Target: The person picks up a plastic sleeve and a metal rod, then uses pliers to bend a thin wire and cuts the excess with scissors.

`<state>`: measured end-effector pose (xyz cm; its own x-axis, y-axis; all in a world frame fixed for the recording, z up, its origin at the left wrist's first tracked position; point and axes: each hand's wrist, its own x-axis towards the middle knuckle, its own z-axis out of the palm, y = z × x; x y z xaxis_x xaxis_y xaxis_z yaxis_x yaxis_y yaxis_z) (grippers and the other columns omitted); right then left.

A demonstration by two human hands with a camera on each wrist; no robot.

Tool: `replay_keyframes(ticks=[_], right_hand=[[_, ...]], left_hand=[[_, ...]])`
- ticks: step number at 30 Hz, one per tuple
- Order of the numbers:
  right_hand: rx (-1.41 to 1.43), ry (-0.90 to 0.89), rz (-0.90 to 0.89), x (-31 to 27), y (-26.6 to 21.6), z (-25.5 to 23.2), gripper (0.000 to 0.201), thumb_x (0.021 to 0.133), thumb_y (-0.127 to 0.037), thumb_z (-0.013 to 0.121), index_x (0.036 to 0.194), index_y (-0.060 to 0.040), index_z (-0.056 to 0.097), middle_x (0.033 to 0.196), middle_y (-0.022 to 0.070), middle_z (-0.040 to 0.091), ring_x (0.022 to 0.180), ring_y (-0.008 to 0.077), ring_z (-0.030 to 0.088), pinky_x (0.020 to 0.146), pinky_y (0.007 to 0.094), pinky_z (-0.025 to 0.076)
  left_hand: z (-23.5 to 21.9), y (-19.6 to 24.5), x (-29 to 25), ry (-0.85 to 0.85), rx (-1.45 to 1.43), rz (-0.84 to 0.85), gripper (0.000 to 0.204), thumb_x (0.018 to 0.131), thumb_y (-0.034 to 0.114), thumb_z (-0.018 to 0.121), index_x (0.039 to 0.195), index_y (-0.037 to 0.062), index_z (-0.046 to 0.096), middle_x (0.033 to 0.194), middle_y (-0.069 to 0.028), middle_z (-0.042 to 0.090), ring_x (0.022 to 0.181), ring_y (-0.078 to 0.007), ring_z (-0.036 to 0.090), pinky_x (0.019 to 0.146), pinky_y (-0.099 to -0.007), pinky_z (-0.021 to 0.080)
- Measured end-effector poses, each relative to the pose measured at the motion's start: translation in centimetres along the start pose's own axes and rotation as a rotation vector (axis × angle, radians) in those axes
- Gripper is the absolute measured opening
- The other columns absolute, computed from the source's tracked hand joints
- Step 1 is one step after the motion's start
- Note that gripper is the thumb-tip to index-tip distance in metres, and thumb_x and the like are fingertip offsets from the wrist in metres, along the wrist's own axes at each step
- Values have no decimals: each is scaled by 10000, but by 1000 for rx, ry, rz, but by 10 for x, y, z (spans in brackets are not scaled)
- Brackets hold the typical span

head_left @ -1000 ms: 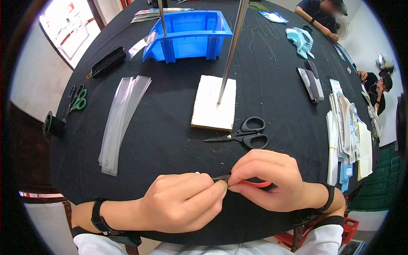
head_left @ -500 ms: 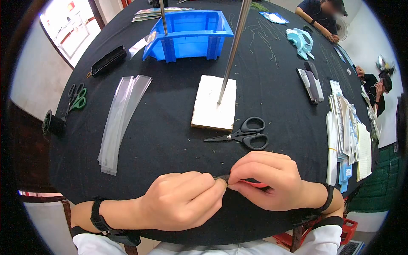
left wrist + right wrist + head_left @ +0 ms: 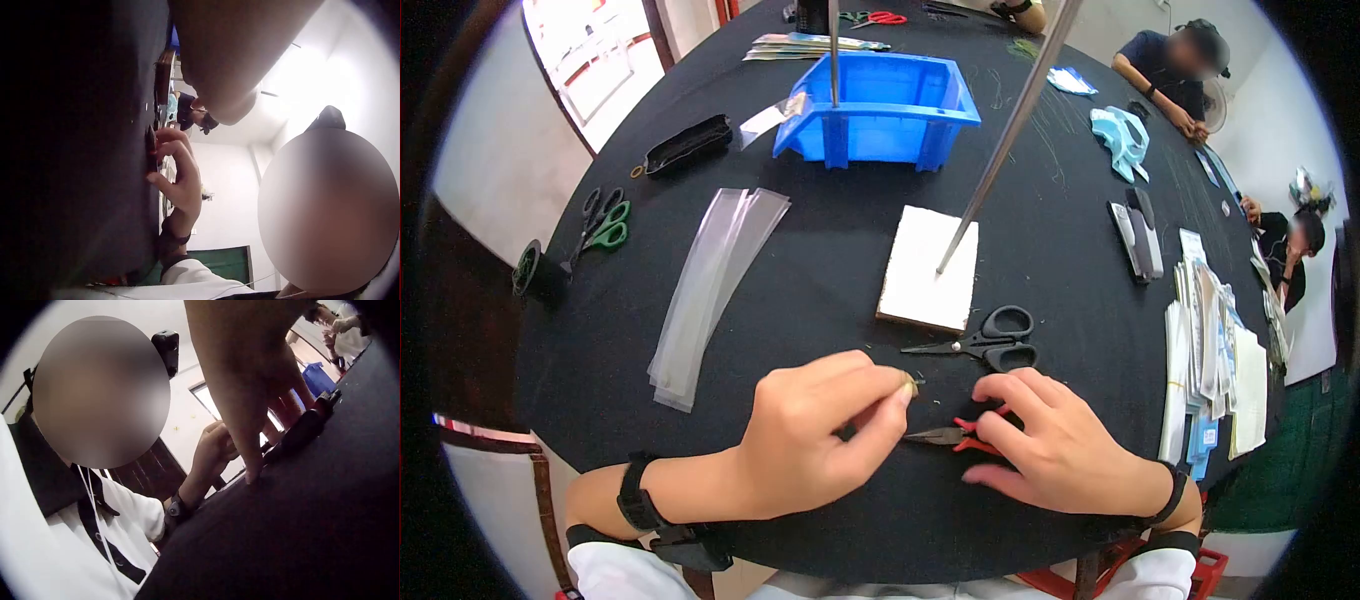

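In the head view my left hand [image 3: 820, 430] pinches a small yellowish-green piece [image 3: 915, 386] between thumb and index finger; its kind is too small to make out. My right hand [image 3: 1055, 445] is spread loosely over red-handled pliers [image 3: 938, 436], with fingertips at the handles and the thumb apart from them. The pliers lie low at the black cloth, their metal nose pointing left under the left hand. Just beyond the right hand are black scissors [image 3: 975, 346]. The left wrist view also catches the right hand [image 3: 181, 175] beside the pliers.
A white block [image 3: 925, 285] with an upright metal rod [image 3: 1010, 140] stands in the middle. Behind it is a blue bin [image 3: 880, 130]. Clear plastic sleeves [image 3: 712, 300] lie left; a stapler [image 3: 1135, 235] and stacked packets [image 3: 1205, 350] lie right. Two people sit across the table.
The hands have moved apart. My left hand has lifted away with the small piece, while the right has loosened its grip and brought the pliers down to the cloth. The head view has shifted.
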<state>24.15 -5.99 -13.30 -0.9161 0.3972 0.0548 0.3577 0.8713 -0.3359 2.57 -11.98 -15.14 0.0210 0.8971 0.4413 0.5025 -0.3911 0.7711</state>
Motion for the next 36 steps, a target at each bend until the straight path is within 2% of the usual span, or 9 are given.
replay_keyframes(ticks=[5,8,11,15,16,19,20,29,36], right_hand=[[133,42,99,-2,8,4,169,716,-94,664,796,-9,542,970,121,506,838,230,536,670,331,453],[843,-94,507,-9,16,-6,97,804,-74,608,835,-9,544,1013,110,521,869,174,554,660,310,464],[1554,88,520,2,2,-1,89,842,-90,590,845,-9,551,997,90,545,835,132,568,634,268,462],[1824,137,584,7,5,1,112,792,-26,630,874,24,572,868,74,579,798,136,577,682,249,468],[1693,183,586,5,7,4,271,750,-79,672,982,22,572,928,107,580,868,184,566,716,309,485],[729,349,182,14,2,5,164,755,-28,659,908,27,635,945,94,591,863,168,589,748,262,472],[644,374,165,16,-2,6,194,722,-25,682,911,9,657,975,102,585,882,190,593,781,283,471],[414,457,-22,17,-2,11,177,635,21,723,796,-11,659,906,100,594,801,205,575,677,301,445],[418,459,-142,18,8,12,175,612,8,724,766,-23,647,931,111,612,807,222,575,701,326,440]], left_hand=[[-3,0,1,39,-136,-114,94,803,28,569,784,-5,655,568,-35,536,450,-55,422,402,-210,281],[-4,2,0,49,-152,-124,100,807,35,569,784,-5,657,576,-34,546,457,-48,421,406,-204,278],[-3,5,-2,19,-213,-166,109,818,40,564,789,-10,656,618,-28,569,479,-35,424,416,-197,284],[1,6,-7,-67,-362,-348,126,836,50,555,802,-17,656,677,-21,588,523,-18,437,440,-181,300],[1,7,-8,-92,-386,-370,129,839,52,553,808,-19,656,690,-20,590,532,-16,442,446,-179,307],[4,7,-11,-135,-483,-422,112,825,60,578,825,-22,654,708,-41,615,534,-22,462,453,-183,331],[5,7,-12,-143,-519,-439,106,816,63,591,831,-22,653,710,-51,627,531,-26,470,453,-186,340],[7,8,-15,-235,-491,-370,100,822,67,597,862,6,664,717,-46,616,527,-33,455,460,-195,334],[8,5,-15,-338,-632,-473,140,854,85,582,903,-11,670,747,-37,621,558,-16,452,474,-174,320]])
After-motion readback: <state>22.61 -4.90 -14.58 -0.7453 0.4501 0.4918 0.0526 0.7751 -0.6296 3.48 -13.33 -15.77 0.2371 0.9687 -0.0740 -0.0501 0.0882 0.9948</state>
